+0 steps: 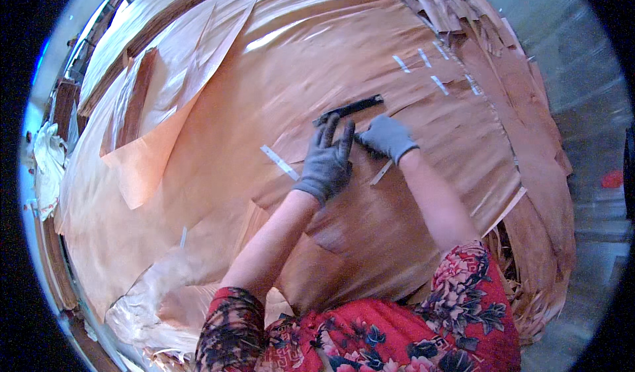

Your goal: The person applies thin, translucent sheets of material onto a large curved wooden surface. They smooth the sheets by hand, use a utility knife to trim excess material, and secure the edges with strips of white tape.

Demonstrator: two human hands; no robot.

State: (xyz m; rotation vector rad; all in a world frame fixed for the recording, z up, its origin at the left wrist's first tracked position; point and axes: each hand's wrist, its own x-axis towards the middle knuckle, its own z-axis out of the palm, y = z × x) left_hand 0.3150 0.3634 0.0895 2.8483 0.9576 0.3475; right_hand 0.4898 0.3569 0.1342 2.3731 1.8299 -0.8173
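Note:
Broad sheets of reddish-tan wood veneer (218,193) lie spread out under both my hands. My left hand (325,167), in a grey glove with dark fingertips, rests on the veneer with its fingers stretched and apart. Its fingertips reach the near end of a narrow black bar (354,108) that lies slantwise on the sheet. Close to its right, my right hand (389,138), also gloved, is closed with the knuckles up. What its fingers hold, if anything, is hidden. Short white tape strips (281,162) stick to the veneer, one beside my left wrist and another tape piece (381,172) below my right hand.
Several more tape strips (440,85) dot the upper right of the sheet. A loose veneer flap (155,157) curls up at the left. Ragged veneer layers (489,100) edge the right side. Crumpled clear plastic (142,312) lies lower left. Grey floor (592,100) shows at the right.

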